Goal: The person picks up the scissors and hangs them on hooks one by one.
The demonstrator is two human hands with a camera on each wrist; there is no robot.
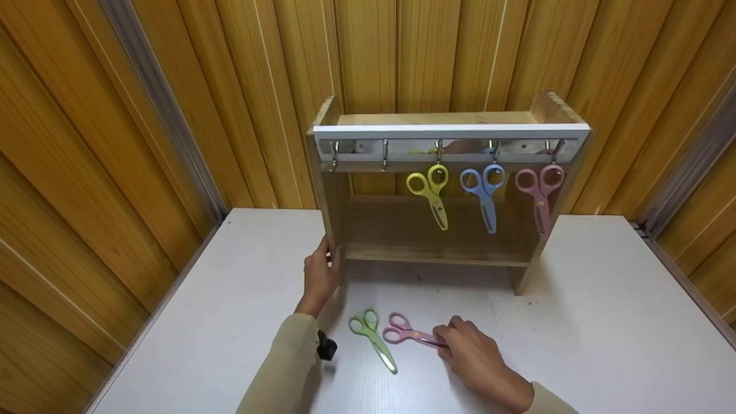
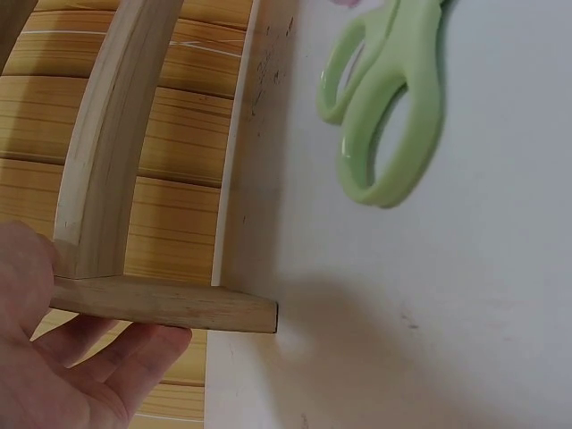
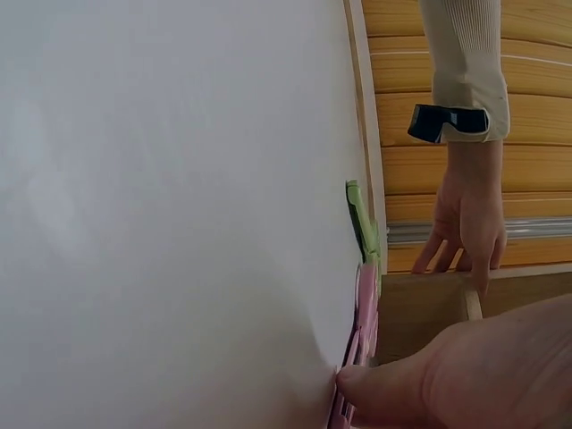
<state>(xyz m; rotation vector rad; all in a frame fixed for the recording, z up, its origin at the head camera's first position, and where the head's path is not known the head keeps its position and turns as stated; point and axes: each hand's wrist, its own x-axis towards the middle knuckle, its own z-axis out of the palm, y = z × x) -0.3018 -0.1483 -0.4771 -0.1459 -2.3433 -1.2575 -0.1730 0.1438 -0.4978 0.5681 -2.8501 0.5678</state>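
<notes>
My left hand grips the left side panel of a wooden shelf, its fingers round the panel's outer face in the left wrist view. On the white table, my right hand pinches pink scissors at the blade end; their handle loops point left. Green scissors lie just left of them, loops toward the shelf. Yellow scissors, blue scissors and a second pair of pink scissors hang by a loop from the shelf's hooks. The right fingertips are partly hidden.
A white-edged hook rail runs across the shelf's upper front; its two left hooks hold nothing. Wood-patterned walls stand behind and beside the white table. A black device is strapped at the left wrist.
</notes>
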